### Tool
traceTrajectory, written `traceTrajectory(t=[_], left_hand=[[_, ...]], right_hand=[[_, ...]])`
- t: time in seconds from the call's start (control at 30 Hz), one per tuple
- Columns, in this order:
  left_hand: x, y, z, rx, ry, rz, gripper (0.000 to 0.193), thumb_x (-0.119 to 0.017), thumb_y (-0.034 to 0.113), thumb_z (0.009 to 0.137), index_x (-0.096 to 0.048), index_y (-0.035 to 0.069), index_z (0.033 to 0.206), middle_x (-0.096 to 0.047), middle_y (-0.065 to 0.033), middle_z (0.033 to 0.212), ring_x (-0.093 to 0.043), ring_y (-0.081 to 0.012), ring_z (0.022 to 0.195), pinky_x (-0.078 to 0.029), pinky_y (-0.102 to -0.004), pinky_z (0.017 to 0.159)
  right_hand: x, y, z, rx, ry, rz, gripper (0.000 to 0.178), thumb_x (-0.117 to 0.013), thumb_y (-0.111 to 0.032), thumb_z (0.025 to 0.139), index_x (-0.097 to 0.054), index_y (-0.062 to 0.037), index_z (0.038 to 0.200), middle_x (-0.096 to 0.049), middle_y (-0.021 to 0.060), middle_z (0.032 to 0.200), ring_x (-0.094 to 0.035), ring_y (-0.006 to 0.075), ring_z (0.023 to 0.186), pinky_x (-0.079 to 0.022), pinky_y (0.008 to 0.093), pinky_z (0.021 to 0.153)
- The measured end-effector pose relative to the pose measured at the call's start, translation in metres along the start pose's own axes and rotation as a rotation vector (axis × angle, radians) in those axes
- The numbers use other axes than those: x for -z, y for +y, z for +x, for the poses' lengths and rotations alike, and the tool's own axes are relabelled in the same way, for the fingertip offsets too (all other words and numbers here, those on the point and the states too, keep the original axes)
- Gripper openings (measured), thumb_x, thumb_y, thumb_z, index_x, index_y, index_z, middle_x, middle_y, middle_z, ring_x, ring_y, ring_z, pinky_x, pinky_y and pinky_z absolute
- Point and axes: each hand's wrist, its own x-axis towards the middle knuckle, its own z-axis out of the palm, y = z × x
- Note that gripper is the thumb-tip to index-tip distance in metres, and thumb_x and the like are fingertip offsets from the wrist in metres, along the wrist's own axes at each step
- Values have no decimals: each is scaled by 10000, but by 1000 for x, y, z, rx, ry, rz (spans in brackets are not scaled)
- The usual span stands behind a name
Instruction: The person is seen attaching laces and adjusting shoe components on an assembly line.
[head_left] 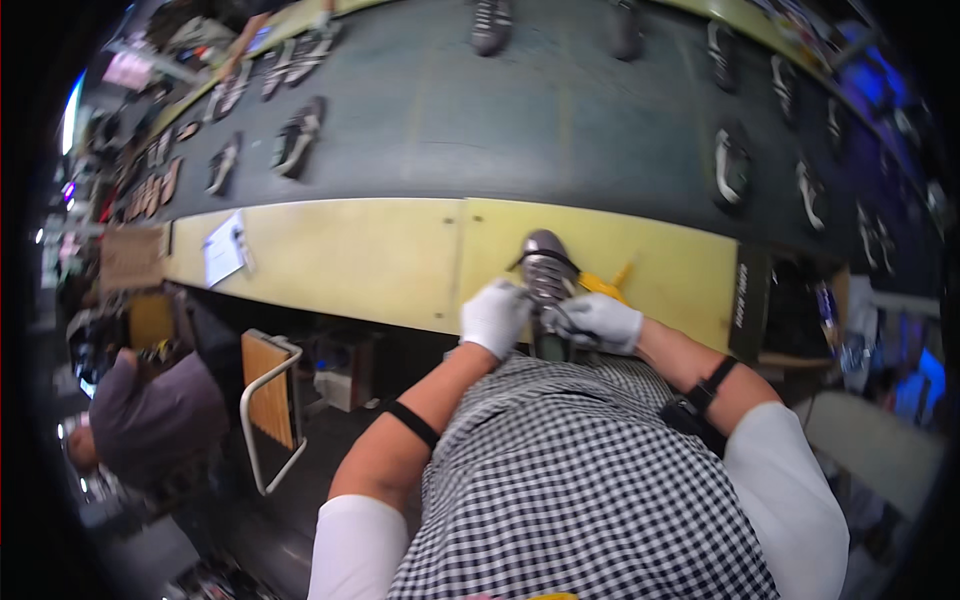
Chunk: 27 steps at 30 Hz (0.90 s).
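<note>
A grey-brown sneaker lies in front of me on the yellow bench edge, its toe pointing away. A dark lace crosses its upper, with loose ends beside it. My left hand, in a white glove, is closed at the sneaker's left side; its fingertips are bunched near the lacing, and what they pinch is too small to make out. From the right, my gloved right hand grips the sneaker at its dark collar, thumb and fingers near the opening. Just beyond that hand lies a yellow tool, partly hidden.
Beyond the yellow ledge runs a dark green belt with several shoes on it. White paper and a pen lie at left. A box stands at right. A folding chair and a seated person are at left.
</note>
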Motion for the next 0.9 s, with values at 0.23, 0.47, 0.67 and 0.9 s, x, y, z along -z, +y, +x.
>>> traceTrajectory(t=[0.23,0.47,0.67,0.9], left_hand=[[-7,18,8,168,-106,-451,186,-720,196,844,-733,11,837,-647,-148,801,-632,-279,722,-508,-367,688],[4,38,9,281,-359,-413,252,-713,203,862,-705,-45,909,-692,-113,767,-592,-168,644,-487,-318,649],[5,30,24,503,-626,-824,251,-665,196,822,-710,-37,900,-672,-47,758,-588,-126,638,-446,-266,584],[20,24,30,65,-748,271,300,-682,309,802,-733,26,888,-721,-71,849,-678,-239,785,-508,-365,669]], right_hand=[[-6,19,-1,213,436,-245,293,-503,-140,988,-657,-52,1222,-581,-17,807,-503,80,611,-425,234,563],[-23,16,3,456,547,-1046,223,-481,-32,876,-627,-10,1044,-580,206,1042,-544,381,1070,-479,449,926],[-9,27,5,723,503,-962,154,-553,-66,860,-655,-19,965,-590,160,998,-570,354,1000,-489,430,886],[-4,8,-9,685,428,-1145,114,-611,-100,789,-690,-26,825,-610,150,939,-618,330,889,-514,413,815]])
